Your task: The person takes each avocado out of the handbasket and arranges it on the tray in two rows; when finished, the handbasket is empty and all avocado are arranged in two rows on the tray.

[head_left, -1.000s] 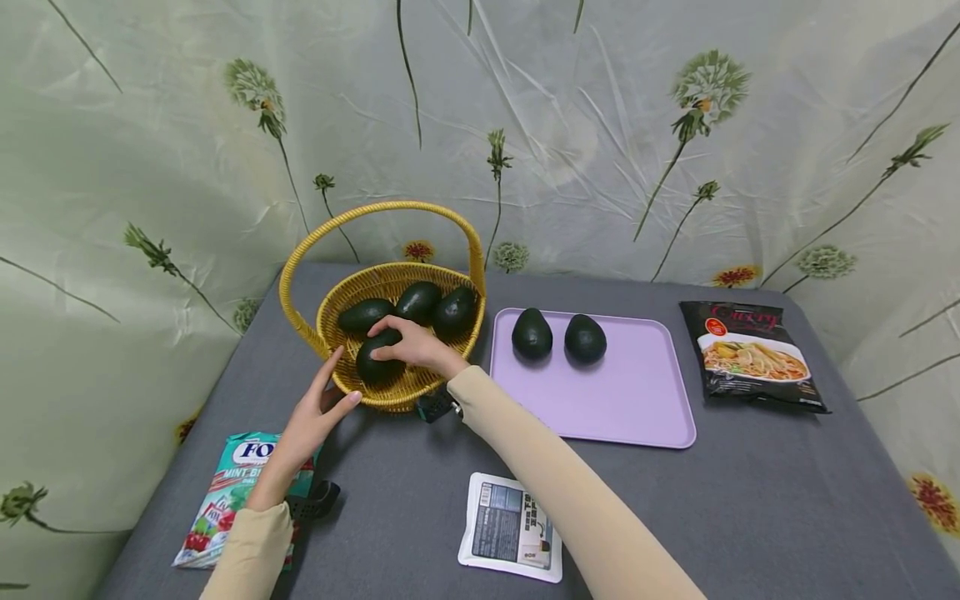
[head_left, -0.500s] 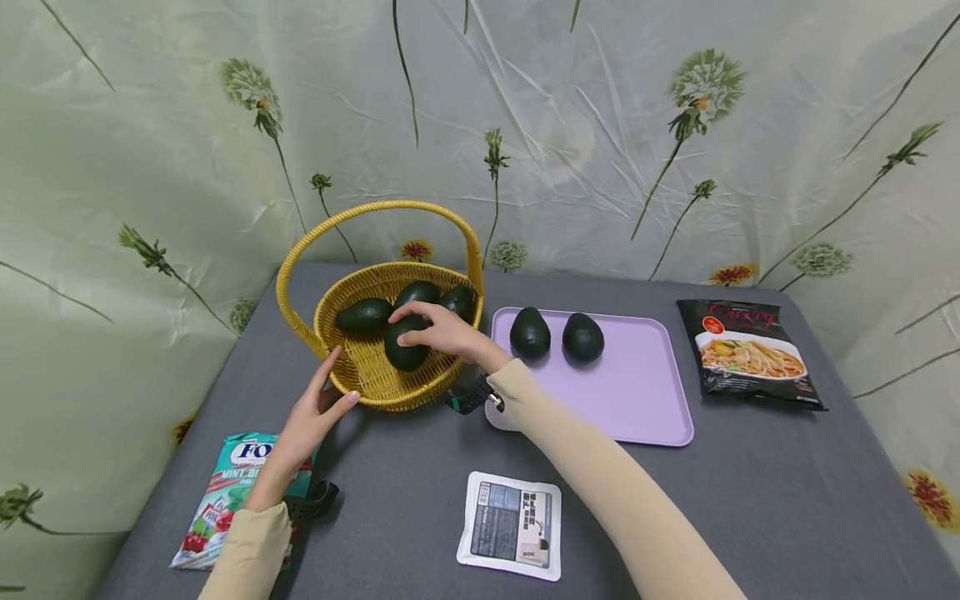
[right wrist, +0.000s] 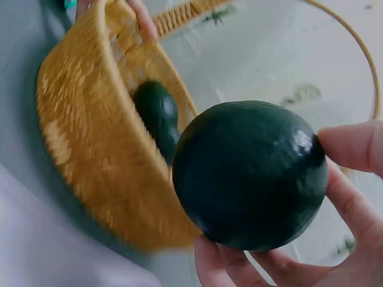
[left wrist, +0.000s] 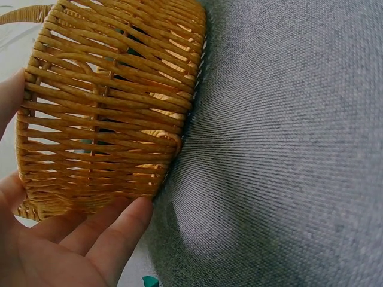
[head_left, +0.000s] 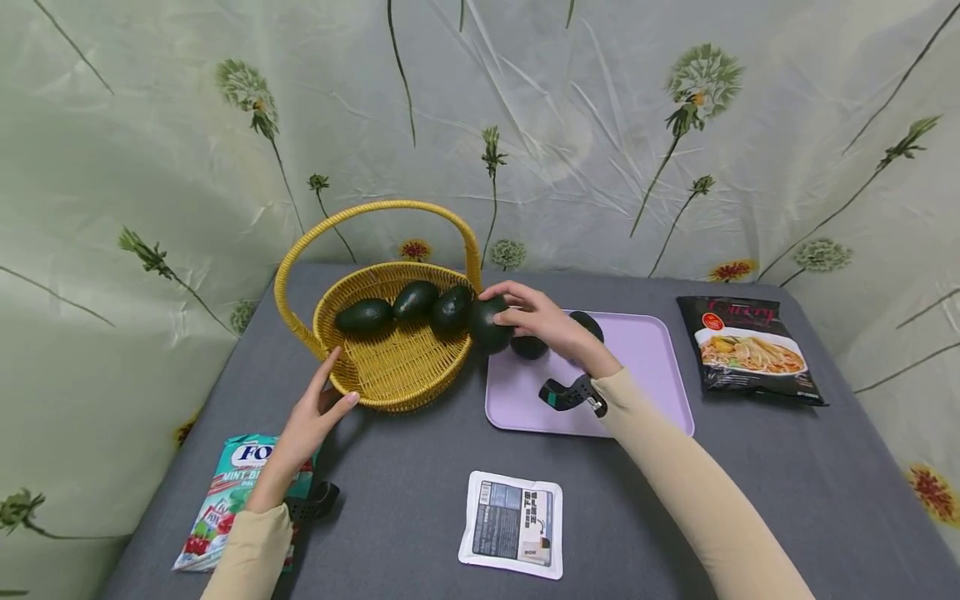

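Pale cloth (head_left: 585, 167) with a dandelion print behind a grey table (head_left: 405, 500). On the left, a yellow wicker basket (head_left: 397, 375) with a tall arched handle and, toward its back, three dark green avocados (head_left: 364, 317). Right of it, a lilac tray (head_left: 645, 375) with two more avocados (head_left: 529, 348), both partly hidden by the right hand (head_left: 551, 327). In that hand, pinched between thumb and curled fingers, one held avocado (head_left: 490, 329), just past the basket's right rim and by the tray's left edge. At the basket's near left side, the left hand (head_left: 311, 418), with fingers spread and mostly straight, touching wicker at rim and wall, probably for steadiness. Elsewhere: a black curry packet (head_left: 750, 350) at far right, a turquoise bag (head_left: 217, 508) partly behind the left forearm, a white pouch (head_left: 512, 525) at the near middle.

Step in hand, by all appearances: a transfer from basket to tray, roughly midway across. Called for next, most likely: a bare stretch of tray, a low, gentle set-down, and fingers loosened only after full support, given the risk of rolling.
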Motion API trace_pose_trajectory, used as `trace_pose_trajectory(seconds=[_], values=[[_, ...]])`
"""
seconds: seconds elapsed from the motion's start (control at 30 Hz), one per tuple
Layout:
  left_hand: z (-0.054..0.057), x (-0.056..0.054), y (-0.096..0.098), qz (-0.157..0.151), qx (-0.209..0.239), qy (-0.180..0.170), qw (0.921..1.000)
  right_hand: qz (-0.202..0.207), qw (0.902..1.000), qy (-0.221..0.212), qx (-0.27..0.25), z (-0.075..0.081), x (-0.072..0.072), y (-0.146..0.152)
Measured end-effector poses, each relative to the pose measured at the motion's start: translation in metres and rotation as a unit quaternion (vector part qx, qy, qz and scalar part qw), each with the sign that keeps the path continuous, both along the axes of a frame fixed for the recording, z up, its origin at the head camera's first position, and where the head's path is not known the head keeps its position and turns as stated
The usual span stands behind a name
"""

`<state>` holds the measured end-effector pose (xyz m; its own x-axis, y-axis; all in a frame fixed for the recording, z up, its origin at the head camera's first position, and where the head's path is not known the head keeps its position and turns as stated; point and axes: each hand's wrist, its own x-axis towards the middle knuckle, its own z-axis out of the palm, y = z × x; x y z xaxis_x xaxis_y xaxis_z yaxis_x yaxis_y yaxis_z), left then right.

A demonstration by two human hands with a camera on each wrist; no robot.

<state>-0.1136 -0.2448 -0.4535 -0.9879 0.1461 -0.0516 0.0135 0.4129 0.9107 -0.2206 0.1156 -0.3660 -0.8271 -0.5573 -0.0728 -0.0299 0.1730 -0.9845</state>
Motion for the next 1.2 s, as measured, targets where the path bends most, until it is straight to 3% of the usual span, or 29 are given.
trace_pose_trajectory(seconds=[0.3, 0.53, 0.7, 1.0, 1.2], values=[[0.0, 0.0, 0.001, -0.003, 0.001, 0.006, 1.0, -0.081, 0.9967, -0.005, -0.005, -0.012, 0.011, 0.082], [0.0, -0.001, 0.001, 0.0, -0.008, 0.006, 0.9999, -0.118, 0.993, -0.003, -0.008, -0.029, 0.02, 0.138], [0.0, -0.001, 0.001, -0.001, -0.002, 0.009, 1.0, -0.145, 0.9892, -0.011, 0.02, -0.04, 0.021, 0.168], [0.0, 0.0, 0.0, -0.002, -0.008, 0.014, 0.9999, -0.173, 0.9804, -0.028, 0.09, -0.061, 0.017, 0.189], [-0.001, 0.0, 0.0, -0.005, -0.002, 0.014, 0.9999, -0.181, 0.9725, -0.019, 0.145, -0.063, 0.014, 0.185]])
